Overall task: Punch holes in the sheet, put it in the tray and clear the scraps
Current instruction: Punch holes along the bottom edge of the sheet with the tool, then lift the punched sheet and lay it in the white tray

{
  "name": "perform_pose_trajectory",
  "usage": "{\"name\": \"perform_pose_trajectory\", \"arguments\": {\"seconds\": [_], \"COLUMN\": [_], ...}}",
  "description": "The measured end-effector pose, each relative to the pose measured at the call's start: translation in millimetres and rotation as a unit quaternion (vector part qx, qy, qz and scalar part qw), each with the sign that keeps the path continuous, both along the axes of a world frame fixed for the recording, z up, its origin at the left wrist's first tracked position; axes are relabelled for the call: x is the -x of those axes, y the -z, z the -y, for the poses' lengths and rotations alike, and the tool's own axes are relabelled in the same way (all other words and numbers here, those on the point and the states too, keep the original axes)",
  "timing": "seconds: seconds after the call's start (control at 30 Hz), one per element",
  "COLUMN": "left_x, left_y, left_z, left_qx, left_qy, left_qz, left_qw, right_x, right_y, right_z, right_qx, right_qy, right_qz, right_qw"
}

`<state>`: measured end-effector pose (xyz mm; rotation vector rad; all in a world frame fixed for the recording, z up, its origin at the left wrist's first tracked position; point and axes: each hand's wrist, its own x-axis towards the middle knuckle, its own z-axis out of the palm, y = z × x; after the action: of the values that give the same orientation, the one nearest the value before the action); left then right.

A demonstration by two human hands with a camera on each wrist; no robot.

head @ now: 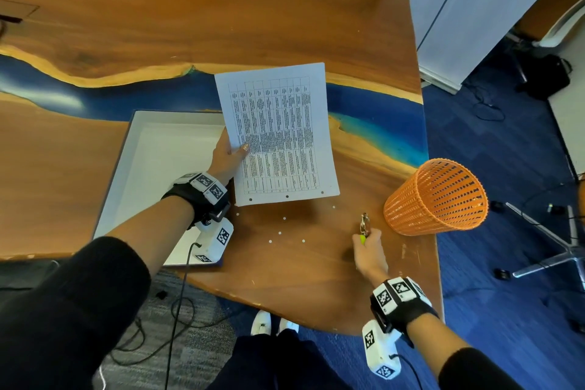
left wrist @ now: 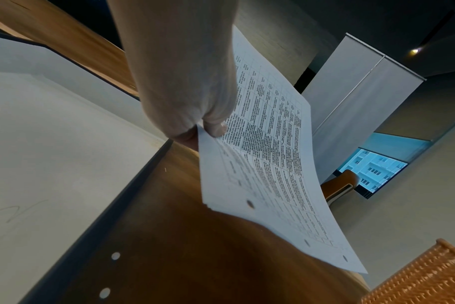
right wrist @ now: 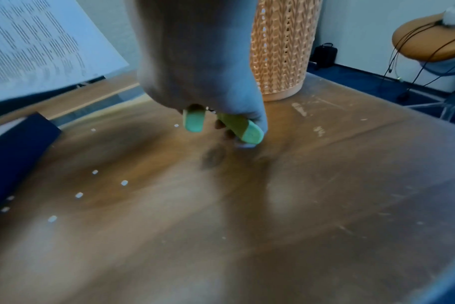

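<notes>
A person stands at the near corner of a wood-and-blue-resin table [head: 190, 25], a printed sheet [head: 278, 133] lifted clear of the surface in the left hand [head: 226, 157]. The thumb lies on the printed face and the fingers curl beneath, pinching the sheet's left edge, as the left wrist view shows. Three punched holes run along the sheet's near edge. The sheet hangs just right of a white tray [head: 152, 161] with a dark outer rim, overlapping the tray's far right corner in the head view; the tray lies flat on the table at the left.

The right hand [head: 368, 255] grips a hole punch [head: 364, 225] low over the table at the near right, fingers wrapped round its yellow-green handles, the metal head pointing away from the person. Whether the tool touches the wood cannot be told.

Small white paper scraps [head: 280, 233] lie scattered on the bare wood between the two hands, just near of the sheet. An orange mesh basket [head: 437, 199] stands upright at the table's right edge, just beyond the punch.
</notes>
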<state>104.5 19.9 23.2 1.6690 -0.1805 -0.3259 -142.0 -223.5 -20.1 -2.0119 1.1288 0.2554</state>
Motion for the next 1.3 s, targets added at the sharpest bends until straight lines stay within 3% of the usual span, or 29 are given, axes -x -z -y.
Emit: {"name": "perform_pose_trajectory", "arguments": {"seconds": [0.23, 0.43, 0.5, 0.57, 0.67, 0.8, 1.03, 1.17, 1.3], "left_x": [3, 6, 7, 8, 10, 20, 34, 35, 38], "left_y": [0, -3, -6, -11, -18, -29, -35, -28, -13], "left_z": [-1, 0, 2, 3, 9, 27, 51, 51, 49], "left_qx": [0.001, 0.013, 0.019, 0.019, 0.03, 0.051, 0.088, 0.083, 0.039], "left_qy": [0.015, 0.031, 0.045, 0.066, 0.115, 0.107, 0.02, 0.007, 0.052], "left_qz": [0.002, 0.009, 0.009, 0.014, 0.043, 0.042, 0.081, 0.09, 0.103], "left_qw": [1.0, 0.999, 0.999, 0.998, 0.992, 0.992, 0.993, 0.992, 0.993], "right_x": [25, 10, -8, -31, -65, -102, -113, -108, -101], "right_y": [17, 2, -14, -35, -72, -103, -118, -107, -86], "right_z": [4, 3, 5, 8, 13, 23, 9, 5, 3], "right_qx": [0.187, 0.206, 0.178, 0.074, -0.08, -0.141, 0.023, 0.057, 0.049], "right_qy": [-0.017, -0.022, -0.027, -0.013, -0.032, -0.039, -0.045, -0.038, -0.035], "right_qz": [-0.141, -0.169, -0.079, 0.094, 0.267, 0.343, 0.447, 0.446, 0.402], "right_qw": [0.972, 0.964, 0.98, 0.993, 0.96, 0.928, 0.893, 0.893, 0.914]}}
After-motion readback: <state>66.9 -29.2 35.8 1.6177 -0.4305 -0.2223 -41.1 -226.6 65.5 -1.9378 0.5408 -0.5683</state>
